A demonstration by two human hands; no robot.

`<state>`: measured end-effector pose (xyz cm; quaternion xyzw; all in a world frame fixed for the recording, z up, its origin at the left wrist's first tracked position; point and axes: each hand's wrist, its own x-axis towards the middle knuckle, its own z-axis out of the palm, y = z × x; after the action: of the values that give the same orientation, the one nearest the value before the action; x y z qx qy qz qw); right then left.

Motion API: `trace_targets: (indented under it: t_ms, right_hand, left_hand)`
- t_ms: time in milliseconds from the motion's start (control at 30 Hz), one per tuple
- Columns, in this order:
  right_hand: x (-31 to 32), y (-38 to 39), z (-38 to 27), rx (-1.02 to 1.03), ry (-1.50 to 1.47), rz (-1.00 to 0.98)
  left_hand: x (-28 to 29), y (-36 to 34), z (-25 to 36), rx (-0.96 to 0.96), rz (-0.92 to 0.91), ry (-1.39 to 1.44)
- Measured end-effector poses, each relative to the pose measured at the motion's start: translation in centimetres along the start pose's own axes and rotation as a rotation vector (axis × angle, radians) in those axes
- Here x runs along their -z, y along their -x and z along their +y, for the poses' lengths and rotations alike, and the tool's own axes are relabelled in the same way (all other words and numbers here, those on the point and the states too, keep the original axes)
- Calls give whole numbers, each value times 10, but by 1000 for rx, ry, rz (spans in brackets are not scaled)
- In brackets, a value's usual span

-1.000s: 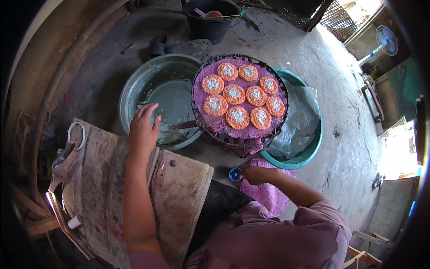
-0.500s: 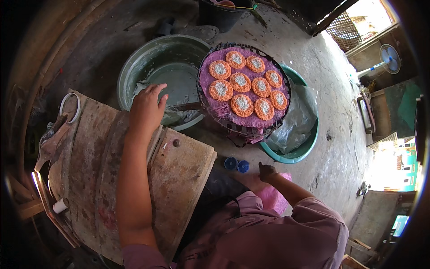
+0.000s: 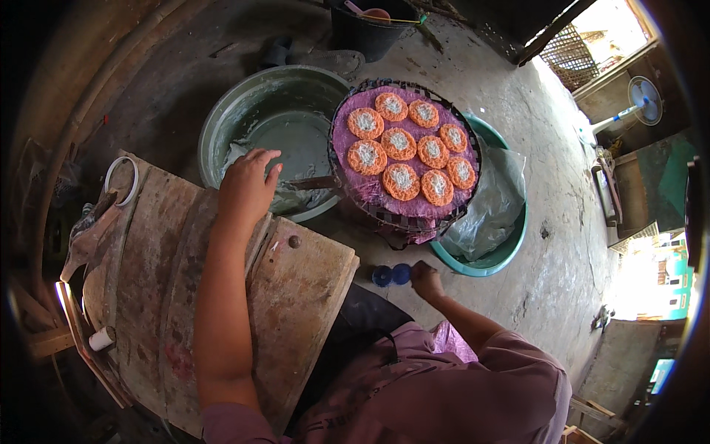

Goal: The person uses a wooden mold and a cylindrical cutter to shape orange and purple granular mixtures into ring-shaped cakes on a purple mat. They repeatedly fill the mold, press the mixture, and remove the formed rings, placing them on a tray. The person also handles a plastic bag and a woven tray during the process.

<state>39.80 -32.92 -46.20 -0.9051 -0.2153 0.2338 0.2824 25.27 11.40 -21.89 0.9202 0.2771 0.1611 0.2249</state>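
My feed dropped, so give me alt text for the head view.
A person's right hand is beside two small round blue objects; the left hand, open, is by a grey-green basin. Ahead, ten orange discs with white centres lie on a round purple-covered tray.

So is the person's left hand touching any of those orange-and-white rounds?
Apart. The head view shows part of the green basin between the left hand and the nearest orange-and-white round.
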Motion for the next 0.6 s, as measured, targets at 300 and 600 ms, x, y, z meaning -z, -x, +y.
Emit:
trace_targets:
  t_ms: [300,600]
  right_hand:
    - [-32,-5,-78,-51,144,-260]
    - [119,-33,-255,589,11,-118]
  left_hand:
    - [3,2,2,-17,23,40]
    - [2,3,-1,-14,26,65]
